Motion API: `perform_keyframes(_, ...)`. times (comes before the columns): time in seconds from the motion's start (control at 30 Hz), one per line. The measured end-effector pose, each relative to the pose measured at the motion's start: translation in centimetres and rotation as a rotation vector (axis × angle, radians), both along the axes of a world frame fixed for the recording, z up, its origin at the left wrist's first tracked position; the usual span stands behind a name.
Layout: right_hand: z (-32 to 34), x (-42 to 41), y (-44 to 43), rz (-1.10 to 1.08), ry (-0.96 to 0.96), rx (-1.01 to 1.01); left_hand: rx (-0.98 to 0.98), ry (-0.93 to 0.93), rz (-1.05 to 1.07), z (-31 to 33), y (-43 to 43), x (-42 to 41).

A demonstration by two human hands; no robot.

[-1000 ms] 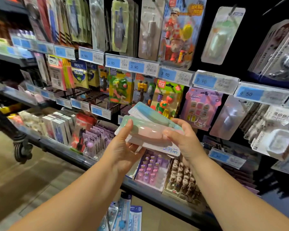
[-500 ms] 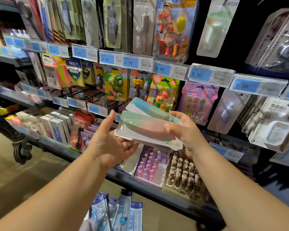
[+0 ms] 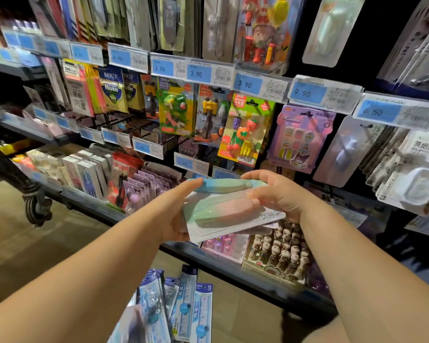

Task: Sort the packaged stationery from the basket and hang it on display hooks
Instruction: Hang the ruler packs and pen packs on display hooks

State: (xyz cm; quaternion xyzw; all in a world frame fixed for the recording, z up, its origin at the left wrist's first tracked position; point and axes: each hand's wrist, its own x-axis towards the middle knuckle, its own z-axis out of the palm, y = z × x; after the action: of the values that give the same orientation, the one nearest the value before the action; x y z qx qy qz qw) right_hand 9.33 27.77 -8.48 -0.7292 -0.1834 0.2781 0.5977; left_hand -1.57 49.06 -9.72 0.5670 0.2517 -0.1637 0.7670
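Reaching forward with both forearms, I hold two packs flat in front of the shelf (image 3: 233, 264), below the hooks of hanging eraser cards (image 3: 245, 129). My left hand (image 3: 176, 216) comes in from the left, palm against the left edge of the pink and green pack (image 3: 228, 215). Its thumb stretches up so the tip touches the end of the blue pack (image 3: 221, 185); its other fingers are hidden underneath. My right hand (image 3: 282, 194) curls over the right ends of both, fingers lying across the top of the blue pack and the thumb pressed on the lower one's plastic bubble.

The pink and green pack is a white card under a clear bubble, holding a long rounded item that fades from green at the left to pink at the right, with coloured print near the right edge. The blue pack sits just behind and above it, overlapping it, and shows only a pale blue rounded shape. Both lie between my two hands, tilted a little. Lower down, near my left forearm, stand several blue ruler packs (image 3: 183, 305).
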Motion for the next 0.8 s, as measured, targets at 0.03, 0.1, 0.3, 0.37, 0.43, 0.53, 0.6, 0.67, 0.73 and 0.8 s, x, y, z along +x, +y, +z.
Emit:
perform_keyframes(0.03, -0.2, 0.1, 0.1, -0.002, 0.011, -0.018, 0.004, 0.01, 0.035, -0.2, -0.4, 0.0)
perform_keyframes(0.1, -0.5, 0.1, 0.5, 0.007, 0.023, -0.053, -0.006, 0.022, 0.096, -0.7, -0.8, -0.1)
perform_keyframes(0.3, -0.2, -0.1, 0.8, 0.002, 0.016, -0.093, -0.046, 0.039, 0.148, -1.5, -0.5, -0.5)
perform_keyframes(0.37, 0.0, 0.0, 0.7, 0.009, 0.02, -0.103, -0.071, 0.033, 0.131, -1.7, -0.2, -0.6)
perform_keyframes(0.43, 0.1, 0.1, 0.5, 0.024, 0.02, -0.113, -0.091, 0.025, 0.09, -1.8, -0.2, -0.8)
perform_keyframes(0.53, 0.1, 0.2, 0.4, 0.052, 0.03, -0.117, -0.128, 0.034, 0.058, -1.7, -0.1, -0.8)
perform_keyframes(0.6, 0.2, 0.3, 0.2, 0.075, 0.043, -0.117, -0.154, 0.045, 0.025, -1.6, -0.1, -0.9)
perform_keyframes(0.67, 0.2, 0.4, 0.0, 0.097, 0.045, -0.125, -0.16, 0.049, -0.032, -1.8, 0.0, -0.9)
perform_keyframes(0.73, 0.3, 0.5, -0.3, 0.119, 0.043, -0.133, -0.155, 0.043, -0.085, -2.0, 0.0, -1.0)
perform_keyframes(0.8, 0.4, 0.4, -0.5, 0.141, 0.041, -0.143, -0.148, 0.037, -0.12, -2.1, -0.1, -1.0)
